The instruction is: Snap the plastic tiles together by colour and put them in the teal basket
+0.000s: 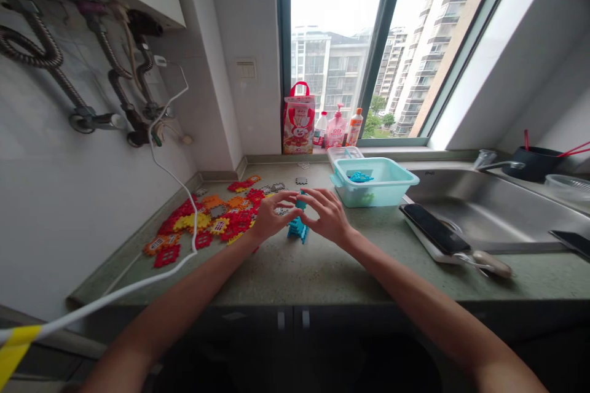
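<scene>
My left hand [273, 214] and my right hand [328, 215] meet over the middle of the counter. Between their fingertips is a blue interlocking building piece [301, 199], held upright and partly covered by the fingers. Right below it stands a small blue assembly [297, 231] of notched pieces; whether the held piece touches it, I cannot tell. Close to my left hand spreads a pile of loose red, orange, yellow and grey building pieces [239, 221]. To the right of my right hand, a light teal plastic basin [378, 193] contains several blue pieces [360, 177].
A white cable [195, 221] runs across the left of the counter [350, 276]. Beside the steel sink [498, 209] lies a black phone-like slab [436, 228] on a white tray. A red bag [298, 126] and bottles [336, 129] line the windowsill.
</scene>
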Motion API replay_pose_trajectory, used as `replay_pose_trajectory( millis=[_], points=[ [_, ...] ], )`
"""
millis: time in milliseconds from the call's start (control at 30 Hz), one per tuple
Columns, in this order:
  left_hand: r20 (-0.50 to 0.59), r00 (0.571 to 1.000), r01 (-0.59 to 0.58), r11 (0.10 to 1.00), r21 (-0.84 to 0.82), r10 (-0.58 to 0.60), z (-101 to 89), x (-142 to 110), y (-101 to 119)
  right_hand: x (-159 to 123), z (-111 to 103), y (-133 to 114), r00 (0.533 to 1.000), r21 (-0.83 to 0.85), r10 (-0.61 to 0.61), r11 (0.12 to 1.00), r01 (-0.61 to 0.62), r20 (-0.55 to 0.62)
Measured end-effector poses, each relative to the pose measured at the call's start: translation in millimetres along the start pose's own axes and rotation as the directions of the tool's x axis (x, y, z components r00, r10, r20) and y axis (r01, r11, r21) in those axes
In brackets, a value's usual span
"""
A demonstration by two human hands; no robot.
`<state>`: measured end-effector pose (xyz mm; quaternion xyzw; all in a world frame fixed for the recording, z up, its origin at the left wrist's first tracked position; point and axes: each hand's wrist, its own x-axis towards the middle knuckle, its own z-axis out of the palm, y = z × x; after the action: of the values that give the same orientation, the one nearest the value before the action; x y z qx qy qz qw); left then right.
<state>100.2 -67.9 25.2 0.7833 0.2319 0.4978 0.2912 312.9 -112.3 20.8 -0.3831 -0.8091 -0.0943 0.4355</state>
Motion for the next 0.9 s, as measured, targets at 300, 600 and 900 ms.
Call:
replay_pose_trajectory(
  millis=[300, 600, 900],
  points=[
    [0.471, 0.880, -0.135, 0.921, 0.366, -0.058, -28.8, 0.9, -37.3, -3.0, -4.5, 0.9, 0.969, 0.166, -0.110, 0.983, 0.073, 0.223],
    [0.454, 0.886, -0.095, 0.922, 0.375, -0.094, -24.4, -2.6, -39.6, -10.2, 5.2, 15.7, 0.937, 0.076, -0.024, 0.997, -0.002, 0.347],
    [0.463, 0.881, -0.129, 0.890, 0.437, -0.100, -27.3, -1.0, -44.4, -12.6, 8.9, 15.5, 0.920, 0.234, 0.068, 0.957, -0.169, 0.386]
  ],
)
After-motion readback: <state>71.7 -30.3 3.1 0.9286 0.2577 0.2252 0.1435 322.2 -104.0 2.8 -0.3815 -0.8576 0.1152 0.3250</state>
